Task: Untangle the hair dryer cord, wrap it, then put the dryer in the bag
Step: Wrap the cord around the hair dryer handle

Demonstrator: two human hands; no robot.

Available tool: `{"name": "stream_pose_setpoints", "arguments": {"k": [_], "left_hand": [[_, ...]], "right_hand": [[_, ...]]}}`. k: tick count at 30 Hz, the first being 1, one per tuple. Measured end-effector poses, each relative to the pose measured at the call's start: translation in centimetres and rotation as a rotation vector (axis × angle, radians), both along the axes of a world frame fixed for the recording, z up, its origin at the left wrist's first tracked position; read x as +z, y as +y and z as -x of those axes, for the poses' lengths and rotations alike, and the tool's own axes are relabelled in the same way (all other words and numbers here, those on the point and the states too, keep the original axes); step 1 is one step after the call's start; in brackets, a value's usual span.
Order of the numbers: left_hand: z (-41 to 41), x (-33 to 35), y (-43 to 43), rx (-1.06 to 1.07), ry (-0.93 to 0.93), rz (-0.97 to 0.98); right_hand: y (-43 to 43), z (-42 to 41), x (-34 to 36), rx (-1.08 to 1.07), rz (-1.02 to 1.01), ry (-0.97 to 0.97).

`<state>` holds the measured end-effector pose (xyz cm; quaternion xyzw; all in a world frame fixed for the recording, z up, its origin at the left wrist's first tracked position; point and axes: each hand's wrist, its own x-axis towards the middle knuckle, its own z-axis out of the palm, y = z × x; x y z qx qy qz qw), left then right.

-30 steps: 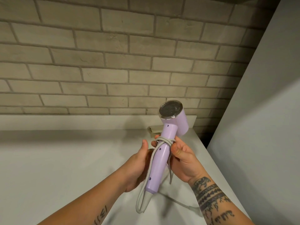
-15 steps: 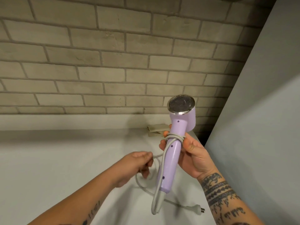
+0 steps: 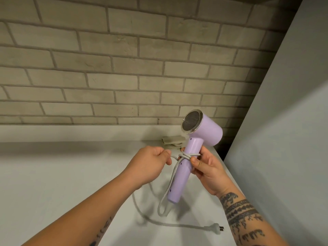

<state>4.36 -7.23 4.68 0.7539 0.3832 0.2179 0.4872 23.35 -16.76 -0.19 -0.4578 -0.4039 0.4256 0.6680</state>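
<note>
A lilac hair dryer (image 3: 204, 132) is held upright above the white counter (image 3: 53, 183), its mesh intake facing me. My right hand (image 3: 205, 167) grips the handle at mid-height. A grey cord (image 3: 170, 185) is knotted around the handle near my right thumb and drops in a loop below the handle's end. My left hand (image 3: 150, 164), just left of the handle, pinches a strand of that cord beside the knot. The cord then trails along the counter to its plug (image 3: 217, 229) at the lower right. A folded beige cloth item (image 3: 171, 141), possibly the bag, lies behind the dryer.
A brick wall (image 3: 124, 68) rises behind the counter above a low white ledge. A grey panel (image 3: 284, 139) closes off the right side, with a dark gap at the counter's back right corner.
The dryer has tilted with its head further right. My left hand let go of the handle, took a cord strand and rose to the knot. More cord and the plug now lie on the counter.
</note>
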Motion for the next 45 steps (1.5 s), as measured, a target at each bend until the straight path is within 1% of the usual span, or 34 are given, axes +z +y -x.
{"name": "stream_pose_setpoints", "arguments": {"k": [3, 5, 10, 12, 16, 17, 20, 21, 23, 25, 26, 27, 28, 29, 31, 32, 33, 35, 36, 38, 39, 42, 45], "left_hand": [[-0.2, 0.3, -0.6, -0.019, -0.034, 0.057], [-0.5, 0.5, -1.4, -0.040, -0.097, 0.127], [-1.2, 0.0, -3.2, -0.021, -0.279, 0.316], [-1.4, -0.4, -3.4, -0.046, -0.273, 0.335], [-2.0, -0.9, -3.5, -0.029, -0.167, 0.217], [-2.1, -0.9, -3.5, -0.022, -0.123, 0.140], [-2.1, -0.7, -3.1, -0.051, 0.078, -0.228], [-2.1, -0.7, -3.0, -0.048, 0.122, -0.314], [-2.0, -0.9, -3.0, 0.040, 0.119, -0.388], [-2.1, -1.2, -2.6, 0.147, 0.066, -0.423], [-2.1, -1.3, -2.3, 0.182, 0.044, -0.411], [-2.1, -1.2, -2.2, 0.202, 0.043, -0.351], [-2.1, -1.3, -1.9, 0.199, 0.049, -0.244], [-2.1, -1.2, -1.9, 0.159, 0.043, -0.078], [-2.2, -1.5, -1.9, 0.027, -0.085, 0.309], [-2.3, -1.9, -1.9, -0.041, -0.155, 0.439], [-2.2, -1.9, -2.0, -0.100, -0.191, 0.501], [-2.0, -1.9, -2.3, -0.166, -0.215, 0.509], [-2.0, -1.9, -2.4, -0.166, -0.235, 0.507], [-2.2, -2.1, -2.7, -0.134, -0.293, 0.468], [-2.3, -2.1, -2.9, -0.110, -0.309, 0.418], [-2.6, -2.3, -2.8, -0.036, -0.336, 0.295], [-2.6, -2.1, -2.5, 0.020, -0.374, 0.234]], "right_hand": [[0.3, 0.1, 0.3, -0.068, -0.019, -0.050], [0.6, 0.2, 0.4, -0.098, -0.053, -0.050], [1.4, 0.9, 0.9, -0.149, -0.144, 0.005], [1.6, 1.4, 0.9, -0.140, -0.170, 0.040], [1.6, 2.0, 0.5, -0.100, -0.154, 0.087], [1.5, 2.2, 0.5, -0.075, -0.142, 0.113], [1.4, 2.3, -0.2, -0.004, -0.110, 0.161], [1.3, 2.3, -0.4, 0.011, -0.111, 0.174], [1.2, 2.3, -0.5, 0.028, -0.116, 0.213], [1.0, 2.3, -0.4, 0.041, -0.108, 0.250], [0.9, 2.2, -0.3, 0.046, -0.104, 0.260], [0.8, 2.1, -0.2, 0.053, -0.099, 0.262], [0.7, 2.1, -0.1, 0.066, -0.094, 0.260], [0.7, 2.0, 0.2, 0.086, -0.091, 0.259], [0.7, 2.0, 0.5, 0.130, -0.085, 0.256], [0.7, 2.0, 0.7, 0.146, -0.079, 0.239], [0.8, 1.9, 0.8, 0.156, -0.070, 0.210], [0.9, 1.8, 0.9, 0.165, -0.054, 0.154], [1.0, 1.8, 0.9, 0.166, -0.047, 0.139], [1.0, 1.8, 1.2, 0.177, -0.043, 0.137], [0.9, 1.9, 1.4, 0.179, -0.045, 0.116], [0.7, 2.4, 1.9, 0.155, -0.055, 0.011], [0.8, 3.2, 1.7, 0.105, 0.045, -0.019]]}}
